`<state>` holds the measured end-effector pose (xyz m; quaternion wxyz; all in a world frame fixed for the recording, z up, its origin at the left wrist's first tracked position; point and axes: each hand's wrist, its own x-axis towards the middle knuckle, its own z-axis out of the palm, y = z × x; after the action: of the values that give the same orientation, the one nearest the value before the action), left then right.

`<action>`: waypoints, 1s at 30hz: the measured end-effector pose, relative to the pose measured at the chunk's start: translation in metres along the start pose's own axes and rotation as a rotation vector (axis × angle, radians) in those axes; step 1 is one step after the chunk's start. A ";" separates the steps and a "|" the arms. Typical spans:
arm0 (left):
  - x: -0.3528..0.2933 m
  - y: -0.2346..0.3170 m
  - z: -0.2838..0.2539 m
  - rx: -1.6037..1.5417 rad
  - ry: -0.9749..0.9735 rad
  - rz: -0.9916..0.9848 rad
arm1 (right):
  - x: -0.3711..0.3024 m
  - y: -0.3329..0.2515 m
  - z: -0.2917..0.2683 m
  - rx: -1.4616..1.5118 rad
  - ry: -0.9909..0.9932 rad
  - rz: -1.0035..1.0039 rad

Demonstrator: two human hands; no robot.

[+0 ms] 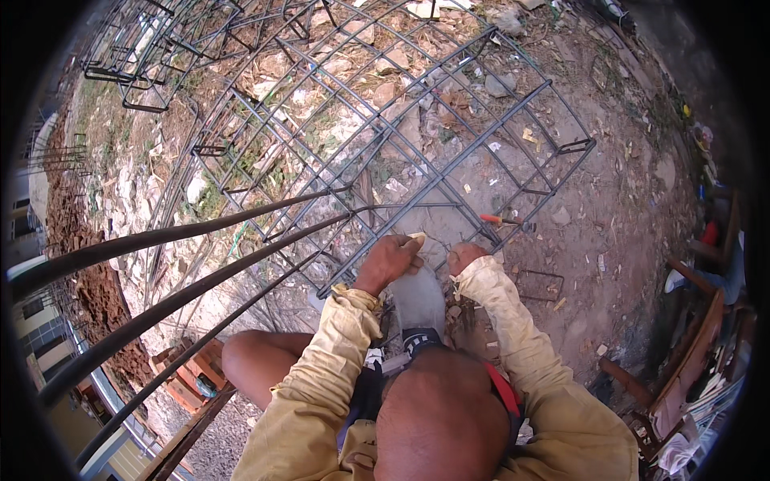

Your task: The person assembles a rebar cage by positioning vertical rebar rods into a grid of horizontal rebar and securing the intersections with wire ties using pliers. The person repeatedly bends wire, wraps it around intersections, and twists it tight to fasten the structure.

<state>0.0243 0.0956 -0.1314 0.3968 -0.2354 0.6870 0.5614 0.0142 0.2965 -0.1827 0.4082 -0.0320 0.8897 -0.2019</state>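
A steel rebar cage (437, 172) of crossed bars and bent square ties lies on the ground ahead of me. My left hand (391, 263) is closed at its near edge, with a small pale tip showing at the fingertips; I cannot make out what it is. My right hand (465, 258) is closed in a fist close by on the right, and whatever it grips is hidden. What looks like a thin wire shows faintly between the hands. Just beyond the right hand, a tool with a red-orange handle (499, 219) and dark head rests against the bars.
Long dark bars (192, 232) slant across the left side. More rebar frames (160, 56) lie at the far left. A loose square tie (541, 285) is on the dirt at right. Orange bricks (192, 373) sit by my left knee; wooden pieces (686, 353) stand at far right.
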 end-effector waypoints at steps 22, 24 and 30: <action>0.246 -0.049 -0.046 0.951 -0.076 0.452 | 0.154 0.027 0.139 1.362 -0.133 0.417; 0.270 -0.069 -0.041 0.753 -0.176 0.324 | 0.153 0.028 0.146 1.491 -0.074 0.341; 0.282 -0.075 -0.024 0.388 -0.131 0.098 | 0.163 0.044 0.139 1.420 -0.248 0.454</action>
<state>-0.0864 0.0878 -0.4025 0.4507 -0.0837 0.7655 0.4516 0.0138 0.2543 -0.3971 0.4593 0.4004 0.4782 -0.6325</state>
